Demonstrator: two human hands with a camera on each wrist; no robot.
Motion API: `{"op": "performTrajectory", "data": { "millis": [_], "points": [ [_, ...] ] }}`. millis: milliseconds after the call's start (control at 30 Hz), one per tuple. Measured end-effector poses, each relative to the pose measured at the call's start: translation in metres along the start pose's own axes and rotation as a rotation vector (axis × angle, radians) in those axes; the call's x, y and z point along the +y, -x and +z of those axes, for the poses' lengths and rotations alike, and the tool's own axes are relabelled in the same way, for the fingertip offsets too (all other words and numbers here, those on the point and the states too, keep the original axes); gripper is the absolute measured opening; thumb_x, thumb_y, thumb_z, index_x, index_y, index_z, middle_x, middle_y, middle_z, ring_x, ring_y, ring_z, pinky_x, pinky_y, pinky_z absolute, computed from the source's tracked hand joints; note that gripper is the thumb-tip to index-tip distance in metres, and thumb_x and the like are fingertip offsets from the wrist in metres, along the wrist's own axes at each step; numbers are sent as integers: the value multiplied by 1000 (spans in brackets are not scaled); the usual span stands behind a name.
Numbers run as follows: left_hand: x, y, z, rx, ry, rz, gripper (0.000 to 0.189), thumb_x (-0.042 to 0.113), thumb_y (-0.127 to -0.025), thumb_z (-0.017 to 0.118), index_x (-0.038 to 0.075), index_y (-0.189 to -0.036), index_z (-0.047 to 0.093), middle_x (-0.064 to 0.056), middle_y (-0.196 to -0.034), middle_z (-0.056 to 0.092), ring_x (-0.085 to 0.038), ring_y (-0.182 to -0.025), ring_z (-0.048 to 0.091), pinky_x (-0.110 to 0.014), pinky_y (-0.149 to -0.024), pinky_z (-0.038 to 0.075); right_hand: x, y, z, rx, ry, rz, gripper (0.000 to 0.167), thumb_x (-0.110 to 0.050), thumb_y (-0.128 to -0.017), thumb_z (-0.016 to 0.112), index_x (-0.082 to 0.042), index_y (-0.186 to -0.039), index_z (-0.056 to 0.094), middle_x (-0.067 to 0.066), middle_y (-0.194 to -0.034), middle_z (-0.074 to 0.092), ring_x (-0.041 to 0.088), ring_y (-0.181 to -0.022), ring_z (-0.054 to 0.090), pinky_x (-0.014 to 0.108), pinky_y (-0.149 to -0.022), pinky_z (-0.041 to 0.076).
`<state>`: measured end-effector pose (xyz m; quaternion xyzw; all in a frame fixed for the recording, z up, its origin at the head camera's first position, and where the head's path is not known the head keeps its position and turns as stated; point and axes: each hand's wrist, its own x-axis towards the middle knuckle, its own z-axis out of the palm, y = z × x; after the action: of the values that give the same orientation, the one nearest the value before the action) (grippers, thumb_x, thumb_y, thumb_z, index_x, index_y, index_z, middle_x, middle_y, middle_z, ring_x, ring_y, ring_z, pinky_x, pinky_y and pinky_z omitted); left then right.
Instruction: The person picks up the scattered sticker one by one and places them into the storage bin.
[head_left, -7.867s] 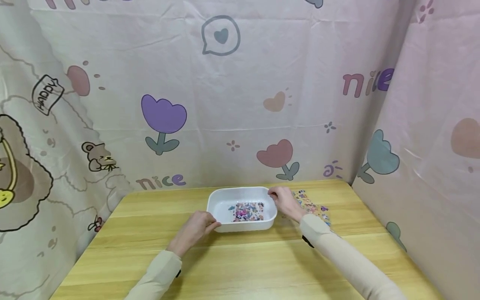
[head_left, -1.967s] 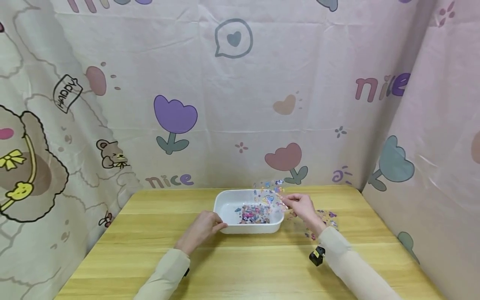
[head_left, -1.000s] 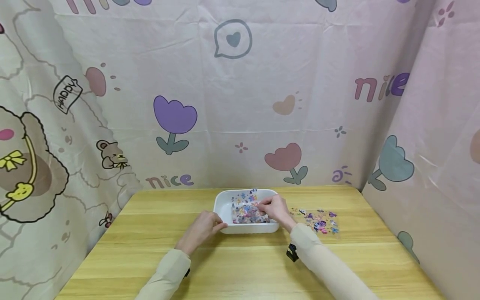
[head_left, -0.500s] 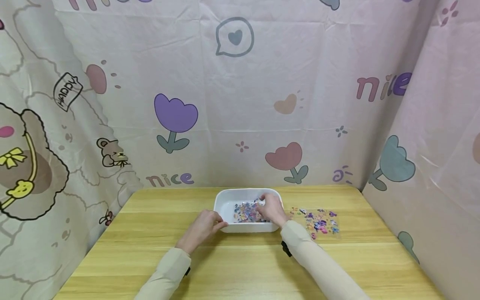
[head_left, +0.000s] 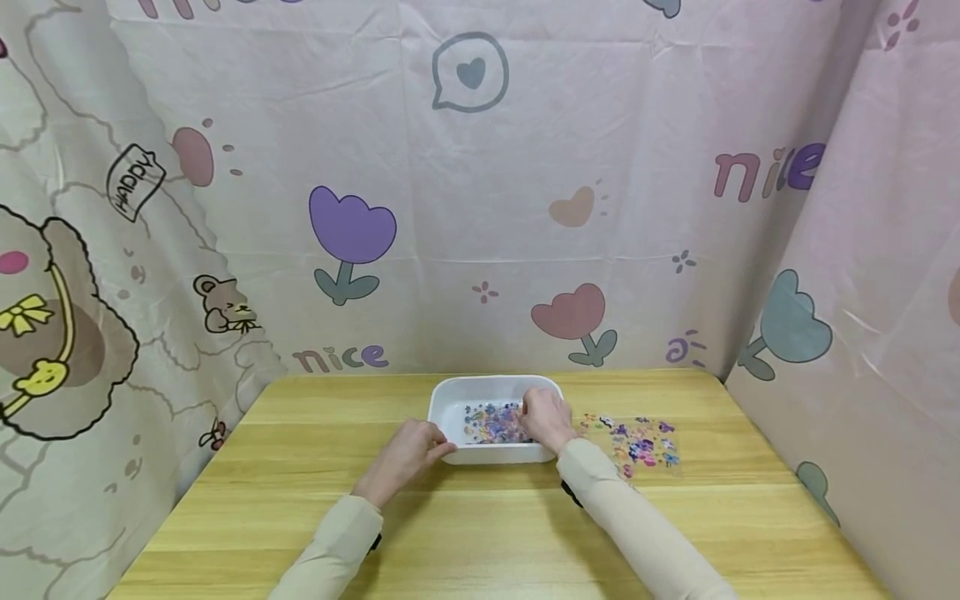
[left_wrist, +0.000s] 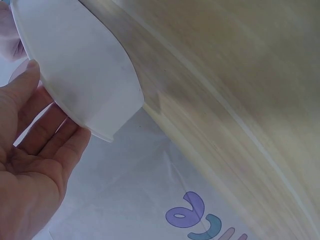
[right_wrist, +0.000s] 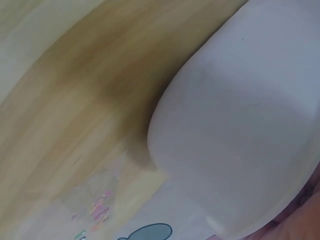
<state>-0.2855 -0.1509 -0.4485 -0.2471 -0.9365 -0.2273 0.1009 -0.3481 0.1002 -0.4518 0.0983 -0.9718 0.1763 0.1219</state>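
Observation:
In the head view, a white rectangular tub (head_left: 495, 452) stands on the table. My left hand (head_left: 402, 461) holds its near left corner; in the left wrist view, the left thumb (left_wrist: 25, 80) and fingers lie on either side of the rim. Inside the tub lie clear sticker sheets (head_left: 491, 423) with small colourful prints, seemingly stacked. My right hand (head_left: 550, 419) reaches over the right rim, its fingertips down at the right end of these sheets. Whether they pinch a sheet is hidden. In the right wrist view the tub's outer wall (right_wrist: 225, 130) covers most of the fingers.
Another transparent sticker sheet (head_left: 641, 450) lies on the wooden table (head_left: 480, 533), right of the tub and close to the right forearm. A printed curtain (head_left: 450, 208) hangs behind the table and along both sides.
My right hand has carried a sticker sheet from the right over the tub and lowered it inside, where it now lies nearly flat. My left hand has stayed on the tub's corner.

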Motion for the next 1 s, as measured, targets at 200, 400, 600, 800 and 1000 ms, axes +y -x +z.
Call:
{"op": "performTrajectory", "data": {
  "millis": [200,400,600,800,1000],
  "points": [
    [1,0,-1,-9,19,-16,15,22,-85,76,7,-84,77,-7,-79,74,-5,-63,58,-16,-57,48,3,-1,-3,-32,-13,5,15,-16,-85,75,-14,-72,66,0,-71,64,17,-63,56,35,-57,49],
    [1,0,-1,-7,13,-13,15,22,-84,76,7,-85,77,-7,-80,74,-5,-63,57,-16,-57,47,9,4,-9,-27,-71,-37,13,-13,-87,71,-14,-75,68,-3,-69,64,11,-58,54,29,-53,45],
    [1,0,-3,-1,15,0,14,21,-85,76,7,-84,77,-6,-78,74,-5,-63,56,-16,-56,47,18,11,-14,19,-180,-64,9,-15,-89,69,-12,-81,70,-2,-71,66,9,-54,53,24,-50,44],
    [1,0,-4,0,19,-3,14,21,-85,76,7,-84,77,-5,-78,74,-4,-62,56,-16,-56,47,32,19,-19,100,-254,-42,12,-21,-90,69,-12,-85,74,-4,-70,67,8,-59,53,25,-55,45],
    [1,-1,-3,-2,24,-4,14,21,-85,76,6,-84,77,-6,-78,74,-4,-61,56,-15,-54,46,50,26,-26,130,-352,32,13,-19,-90,69,-7,-93,75,3,-79,72,11,-66,61,24,-58,52]
  ]
}}
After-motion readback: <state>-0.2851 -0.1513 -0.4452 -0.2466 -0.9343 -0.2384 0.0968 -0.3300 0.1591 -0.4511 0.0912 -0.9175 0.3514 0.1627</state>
